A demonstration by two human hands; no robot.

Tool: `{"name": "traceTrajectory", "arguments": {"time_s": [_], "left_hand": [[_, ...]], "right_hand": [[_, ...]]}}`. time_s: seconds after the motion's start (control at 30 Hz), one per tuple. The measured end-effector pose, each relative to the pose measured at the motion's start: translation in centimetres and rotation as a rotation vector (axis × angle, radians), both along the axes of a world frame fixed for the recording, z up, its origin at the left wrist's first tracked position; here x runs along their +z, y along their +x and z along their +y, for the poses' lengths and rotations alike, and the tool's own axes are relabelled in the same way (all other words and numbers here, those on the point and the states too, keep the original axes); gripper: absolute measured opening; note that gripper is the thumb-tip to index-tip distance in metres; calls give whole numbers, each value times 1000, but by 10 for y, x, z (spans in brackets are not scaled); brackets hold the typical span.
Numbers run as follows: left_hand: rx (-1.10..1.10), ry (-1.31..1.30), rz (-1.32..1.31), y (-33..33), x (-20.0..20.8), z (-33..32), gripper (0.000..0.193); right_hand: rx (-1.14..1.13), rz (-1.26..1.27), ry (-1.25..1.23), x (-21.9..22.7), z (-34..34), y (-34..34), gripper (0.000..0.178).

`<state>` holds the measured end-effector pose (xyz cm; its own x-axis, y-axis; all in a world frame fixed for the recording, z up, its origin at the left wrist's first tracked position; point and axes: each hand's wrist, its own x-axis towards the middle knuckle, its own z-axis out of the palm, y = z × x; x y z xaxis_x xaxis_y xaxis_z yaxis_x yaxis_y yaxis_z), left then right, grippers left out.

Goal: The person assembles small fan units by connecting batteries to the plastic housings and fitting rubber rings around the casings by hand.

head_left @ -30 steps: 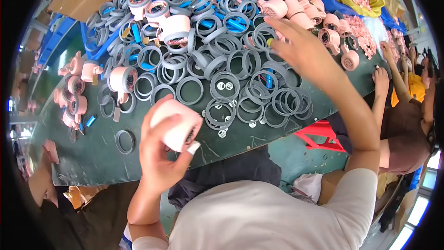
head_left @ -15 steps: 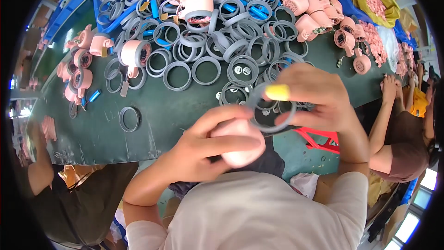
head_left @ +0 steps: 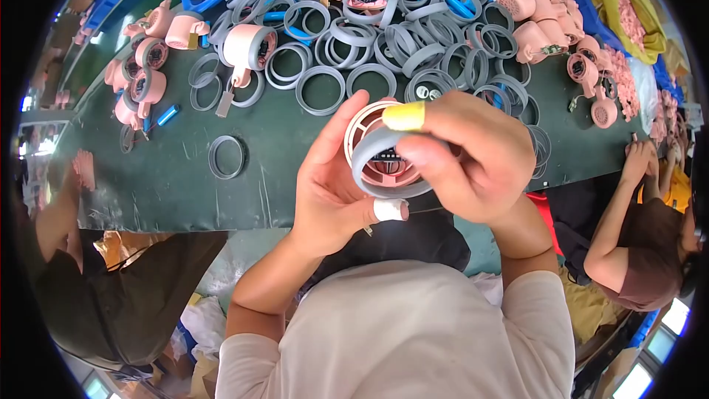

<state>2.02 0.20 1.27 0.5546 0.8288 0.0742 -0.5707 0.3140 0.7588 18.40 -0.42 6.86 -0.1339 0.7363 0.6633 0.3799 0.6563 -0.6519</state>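
My left hand (head_left: 322, 196) is wrapped round a round pink fan housing (head_left: 357, 127), with white tape on the thumb. The housing's open end is turned up, showing pale ribs, a dark circuit board and some wires. Pinched between thumb and fingers of my right hand (head_left: 480, 159) is a grey ring (head_left: 361, 168); yellow tape covers one fingertip. The ring overlaps the housing's open end, tilted, with part of the rim showing beyond it. Whether it is seated anywhere cannot be seen, since my right fingers hide its far side.
A heap of grey rings (head_left: 320, 91) and blue cylinders (head_left: 461, 6) fills the table's far middle. Pink fan housings lie in groups at left (head_left: 150, 87) and right (head_left: 543, 38). One loose ring (head_left: 227, 157) rests at left. Co-workers sit on both sides, a forearm (head_left: 617, 199) showing at right.
The housing has been turned so its open end faces up, and my left hand has moved up with it. My right hand has brought the ring from beside the housing onto its opening.
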Motion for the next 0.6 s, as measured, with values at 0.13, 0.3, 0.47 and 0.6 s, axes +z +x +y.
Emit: {"name": "traceTrajectory", "arguments": {"time_s": [0.13,0.3,0.47,0.6], "left_hand": [[-27,40,-15,-3,1,0,102],[40,157,53,-4,0,3,101],[47,295,138,-4,2,7,96],[75,578,365,-8,20,12,81]], "right_hand": [[48,-61,82,-2,3,0,24],[59,-37,106,0,6,-2,26],[-24,-94,238,-5,5,-1,32],[-429,-371,374,7,-19,17,44]]}}
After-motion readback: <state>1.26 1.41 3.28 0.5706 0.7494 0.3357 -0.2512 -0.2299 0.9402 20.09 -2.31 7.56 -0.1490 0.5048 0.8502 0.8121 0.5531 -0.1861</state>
